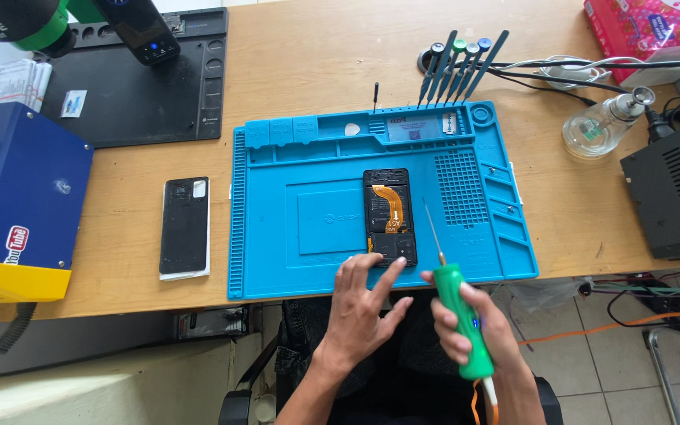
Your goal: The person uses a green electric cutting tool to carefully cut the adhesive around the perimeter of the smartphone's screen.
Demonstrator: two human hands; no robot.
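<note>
An opened phone with its back removed lies on a blue repair mat, showing an orange flex cable. My left hand rests at the mat's near edge, fingers spread, fingertips touching the phone's bottom end. My right hand grips a green electric screwdriver; its thin bit points up and left, ending just right of the phone, above the mat.
The phone's dark back cover lies on the wooden table left of the mat. Several screwdrivers stand in a holder behind the mat. A blue and yellow box is at left, a glass bottle and black unit at right.
</note>
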